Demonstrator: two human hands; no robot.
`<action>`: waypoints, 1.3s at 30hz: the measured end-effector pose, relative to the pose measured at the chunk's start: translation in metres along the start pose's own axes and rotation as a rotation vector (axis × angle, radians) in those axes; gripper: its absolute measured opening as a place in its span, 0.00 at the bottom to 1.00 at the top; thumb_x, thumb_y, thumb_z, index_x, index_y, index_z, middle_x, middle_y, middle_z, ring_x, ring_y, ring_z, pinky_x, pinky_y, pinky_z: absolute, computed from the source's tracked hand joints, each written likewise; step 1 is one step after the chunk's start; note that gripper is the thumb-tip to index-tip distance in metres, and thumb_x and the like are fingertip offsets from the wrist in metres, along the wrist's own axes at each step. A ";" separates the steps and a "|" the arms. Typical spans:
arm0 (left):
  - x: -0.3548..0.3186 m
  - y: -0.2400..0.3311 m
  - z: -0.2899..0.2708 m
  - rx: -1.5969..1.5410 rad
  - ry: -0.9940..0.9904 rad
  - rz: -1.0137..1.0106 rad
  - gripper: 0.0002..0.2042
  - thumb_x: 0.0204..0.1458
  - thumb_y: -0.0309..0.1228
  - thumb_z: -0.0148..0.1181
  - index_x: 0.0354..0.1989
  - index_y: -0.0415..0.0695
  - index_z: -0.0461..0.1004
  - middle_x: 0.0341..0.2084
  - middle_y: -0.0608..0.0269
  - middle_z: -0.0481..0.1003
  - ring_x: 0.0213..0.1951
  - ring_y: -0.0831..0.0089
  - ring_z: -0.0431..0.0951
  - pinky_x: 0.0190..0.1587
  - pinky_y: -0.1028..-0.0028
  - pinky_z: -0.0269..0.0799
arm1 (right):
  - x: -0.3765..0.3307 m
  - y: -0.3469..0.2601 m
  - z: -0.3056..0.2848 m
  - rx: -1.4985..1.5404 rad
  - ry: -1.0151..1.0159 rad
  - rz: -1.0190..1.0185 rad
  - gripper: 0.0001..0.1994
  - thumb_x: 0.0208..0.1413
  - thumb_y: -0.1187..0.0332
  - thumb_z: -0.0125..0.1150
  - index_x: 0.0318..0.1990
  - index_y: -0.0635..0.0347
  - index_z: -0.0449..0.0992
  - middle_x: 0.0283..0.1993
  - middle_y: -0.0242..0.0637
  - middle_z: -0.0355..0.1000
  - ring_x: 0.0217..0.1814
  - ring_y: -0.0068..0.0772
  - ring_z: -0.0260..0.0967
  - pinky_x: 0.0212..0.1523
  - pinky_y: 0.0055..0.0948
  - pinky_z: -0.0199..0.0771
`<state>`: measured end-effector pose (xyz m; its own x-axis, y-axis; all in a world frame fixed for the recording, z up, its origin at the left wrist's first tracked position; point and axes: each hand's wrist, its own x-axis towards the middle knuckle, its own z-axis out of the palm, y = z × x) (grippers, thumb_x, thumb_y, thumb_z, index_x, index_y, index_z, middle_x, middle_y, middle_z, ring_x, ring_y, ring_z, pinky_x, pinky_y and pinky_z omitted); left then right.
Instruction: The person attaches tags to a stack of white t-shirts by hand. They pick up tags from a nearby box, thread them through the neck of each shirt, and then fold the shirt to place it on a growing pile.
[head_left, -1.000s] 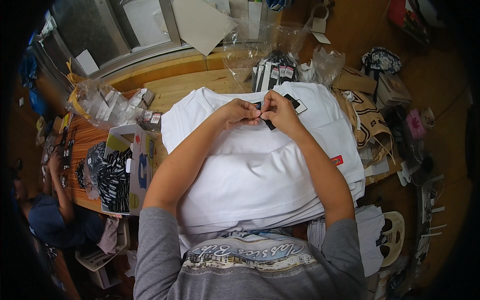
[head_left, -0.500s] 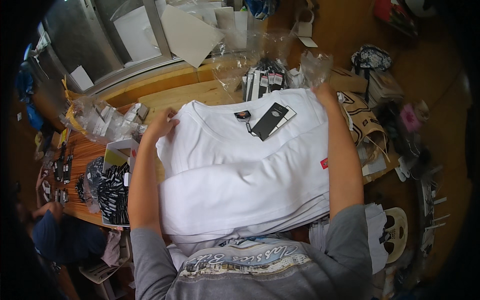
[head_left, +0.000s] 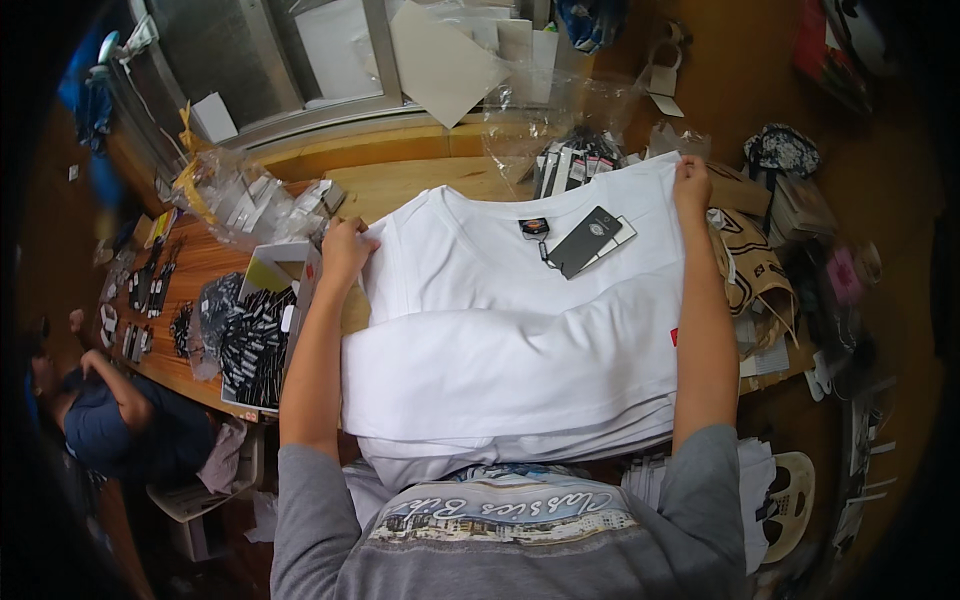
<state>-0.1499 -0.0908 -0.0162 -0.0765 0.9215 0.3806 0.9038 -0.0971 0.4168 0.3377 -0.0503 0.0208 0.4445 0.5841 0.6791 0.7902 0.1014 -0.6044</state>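
Note:
A white T-shirt [head_left: 510, 372] lies on top of a stack of folded white shirts at the table's front edge. Its neckline faces away from me, and its lower part is folded up in soft wrinkles. Below the collar label lies a black hang tag [head_left: 588, 240] on a cord, with a white card under it. My left hand [head_left: 347, 250] is closed on the cloth by the left shoulder. At the far right shoulder corner, my right hand [head_left: 692, 184] pinches the fabric and holds it stretched out. A small red label shows beside my right forearm.
Left of the shirt stands an open box [head_left: 262, 345] of black-and-white tags, near a clear plastic bag [head_left: 262, 205]. More tags [head_left: 575, 168] in plastic lie behind the collar. A tan printed bag [head_left: 750, 270] sits at right. Another person [head_left: 140, 420] sits at far left.
My right hand has drawn the right shoulder outward, so the upper edge looks straighter and tauter. The whole view has shifted. The person at left now has an arm raised.

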 end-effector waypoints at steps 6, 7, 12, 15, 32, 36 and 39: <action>0.010 -0.016 -0.023 -0.846 0.040 -0.153 0.08 0.32 0.22 0.60 0.22 0.42 0.67 0.17 0.71 0.64 0.22 0.83 0.63 0.24 0.84 0.58 | 0.010 0.019 -0.040 0.801 -0.087 0.364 0.07 0.45 0.74 0.52 0.34 0.63 0.67 0.31 0.36 0.67 0.33 0.28 0.64 0.36 0.23 0.63; 0.009 -0.016 -0.036 -0.982 0.038 -0.109 0.10 0.33 0.22 0.60 0.25 0.44 0.67 0.20 0.69 0.66 0.22 0.83 0.64 0.24 0.85 0.58 | 0.009 0.024 -0.060 1.041 -0.152 0.444 0.08 0.45 0.75 0.52 0.35 0.63 0.67 0.33 0.35 0.66 0.34 0.27 0.63 0.37 0.22 0.62; -0.062 -0.018 -0.118 -1.492 -0.396 0.222 0.39 0.22 0.19 0.66 0.48 0.43 0.50 0.17 0.65 0.68 0.26 0.78 0.71 0.23 0.82 0.65 | -0.049 0.007 -0.189 1.023 -0.741 0.258 0.12 0.46 0.68 0.52 0.35 0.67 0.65 0.26 0.36 0.66 0.28 0.27 0.63 0.31 0.23 0.64; -0.088 -0.013 -0.131 -0.740 -1.080 0.284 0.21 0.25 0.26 0.66 0.33 0.40 0.68 0.21 0.63 0.70 0.27 0.75 0.70 0.32 0.76 0.65 | -0.093 0.055 -0.215 0.756 -0.997 0.363 0.11 0.45 0.68 0.52 0.31 0.68 0.68 0.20 0.37 0.66 0.24 0.27 0.63 0.30 0.22 0.63; -0.019 -0.159 -0.130 0.114 -0.161 -0.012 0.08 0.37 0.26 0.55 0.27 0.39 0.72 0.23 0.54 0.73 0.26 0.65 0.73 0.31 0.72 0.66 | -0.063 -0.134 -0.136 0.157 -0.500 -0.090 0.10 0.48 0.68 0.50 0.30 0.67 0.71 0.19 0.29 0.64 0.22 0.17 0.58 0.23 0.17 0.58; -0.014 -0.161 -0.095 0.364 -0.327 -0.056 0.09 0.35 0.31 0.57 0.24 0.39 0.73 0.24 0.49 0.71 0.30 0.58 0.72 0.33 0.67 0.67 | -0.084 -0.179 -0.096 0.088 -0.592 -0.241 0.07 0.44 0.71 0.52 0.27 0.68 0.71 0.18 0.34 0.65 0.20 0.21 0.59 0.23 0.19 0.58; -0.007 -0.156 -0.089 0.483 -0.343 -0.089 0.10 0.35 0.31 0.58 0.25 0.39 0.72 0.26 0.48 0.71 0.31 0.56 0.72 0.35 0.66 0.67 | -0.092 -0.190 -0.089 0.037 -0.611 -0.292 0.07 0.42 0.72 0.53 0.26 0.68 0.72 0.18 0.38 0.66 0.19 0.25 0.60 0.23 0.21 0.59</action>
<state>-0.3280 -0.1154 -0.0104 -0.0933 0.9948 0.0401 0.9954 0.0941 -0.0186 0.1841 -0.1951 0.1104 -0.1113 0.8777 0.4661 0.8217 0.3450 -0.4536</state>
